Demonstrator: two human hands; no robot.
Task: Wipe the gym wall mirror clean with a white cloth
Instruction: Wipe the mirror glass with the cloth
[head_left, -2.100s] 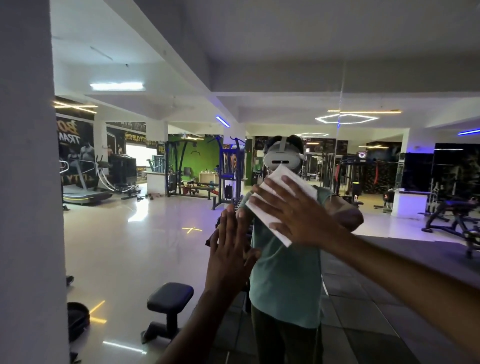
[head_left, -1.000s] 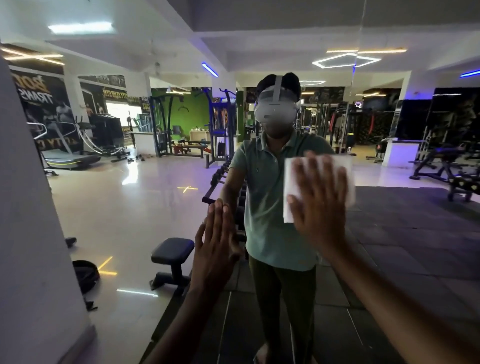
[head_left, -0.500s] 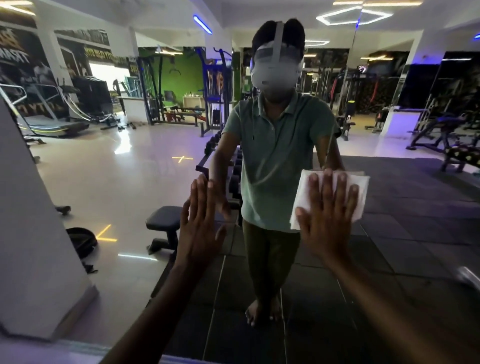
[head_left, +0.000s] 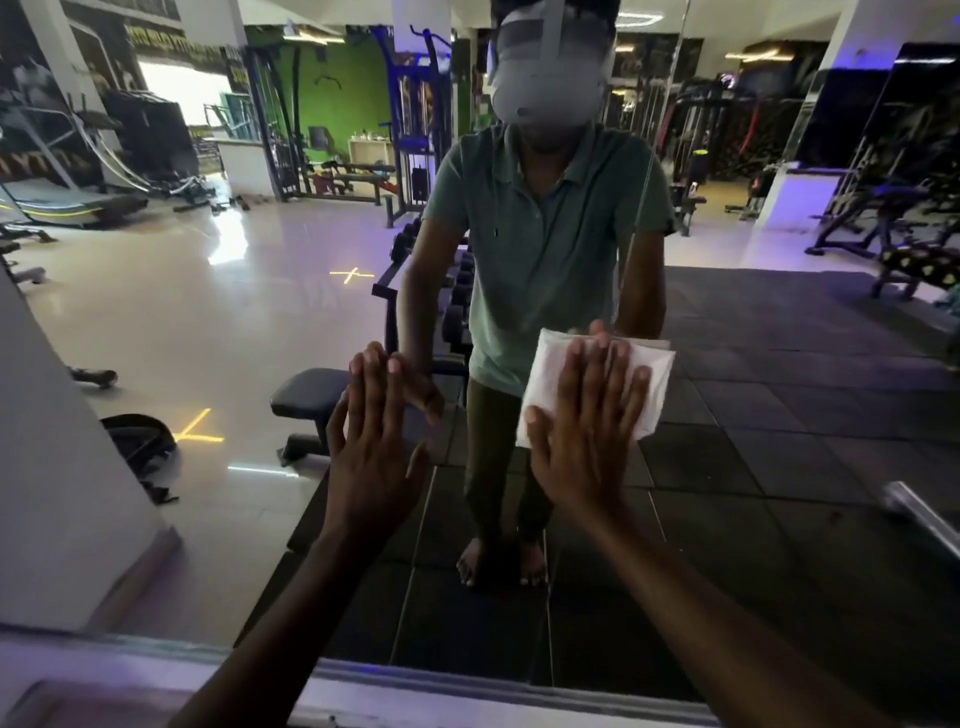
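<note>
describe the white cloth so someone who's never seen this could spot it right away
Start at the big wall mirror reflecting the gym. Right of centre on the glass, the right hand presses flat over the white cloth, a folded square. It is the only bright white patch there; the left hand beside it rests bare on the glass.

Wall mirror (head_left: 779, 467) is the work surface. My left hand (head_left: 371, 447) is flat on the glass, fingers straight and together, left of centre and above the bottom edge. White cloth (head_left: 545, 374), folded, lies against the glass just beside it to the right. My right hand (head_left: 587, 441) is spread over the cloth, palm pinning it to the mirror. A vertical seam (head_left: 670, 104) runs down from the top edge toward the cloth. A pale frame strip (head_left: 415, 686) runs along the bottom edge.
</note>
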